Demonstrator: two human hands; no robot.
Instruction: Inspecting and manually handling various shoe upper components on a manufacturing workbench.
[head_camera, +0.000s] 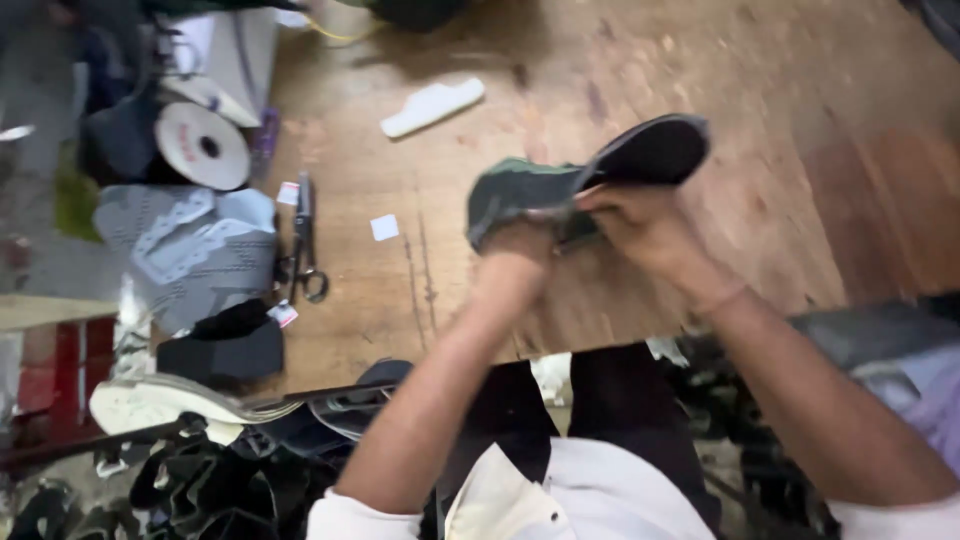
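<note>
1. Left hand (520, 245): raised above the wooden worktop (700, 80), fingers clamped around the grey-green end of a dark shoe upper (520, 190).
2. Right hand (645, 225): fingers closed on the same piece at its middle, just beside the left hand; the two hands touch or nearly touch.
3. Dark shoe upper: held in the air over the middle of the worktop, its black rounded end (655, 150) tilted up toward the far right. Motion blur hides finer detail.
4. White sole-shaped piece (432, 106): lies flat on the worktop, far and to the left of the hands, well apart from them.
5. Small white square tag (384, 228): on the worktop left of the left hand.
6. Scissors (306, 245): lie lengthwise near the left edge of the worktop, handles toward the near side.
7. Grey patterned cut pieces (190, 250): stacked left of the scissors.
8. White spool (203, 146): on its side, far left, beyond the grey pieces.
9. Pale shoe sole (160, 400): near left, below the edge of the worktop.
</note>
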